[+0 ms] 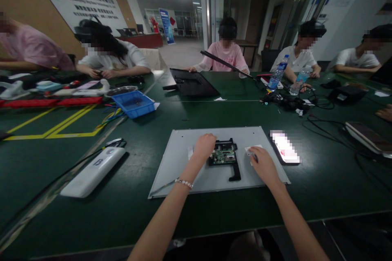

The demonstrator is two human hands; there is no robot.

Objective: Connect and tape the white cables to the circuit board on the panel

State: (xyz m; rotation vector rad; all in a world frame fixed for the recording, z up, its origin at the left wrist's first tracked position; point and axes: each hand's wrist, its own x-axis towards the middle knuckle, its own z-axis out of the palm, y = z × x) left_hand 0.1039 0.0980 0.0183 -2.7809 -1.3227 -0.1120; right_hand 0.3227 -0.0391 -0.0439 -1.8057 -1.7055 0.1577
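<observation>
A flat pale-grey panel [171, 163], seemingly the back of a display panel, lies on the table in front of me. On its middle sits a black bracket [235, 173] framing a green circuit board [223, 155]. My left hand [204, 147] is curled closed over the bracket's upper left side; its fingertips are hidden from view. Beside it a whitish patch [190, 153] shows on the panel. My right hand [262, 162] is at the panel's right part, fingers pinched at a small white piece [248, 151]. Something small and dark shows by those fingertips, too small to name.
Right of the panel lies a lit phone [284, 147]. A white elongated device [94, 171] with cables rests at left, behind it a blue tray [134, 104]. Across the table, a person holds a black monitor part [194, 82]. Bottles [278, 73] and cables [284, 100] lie right.
</observation>
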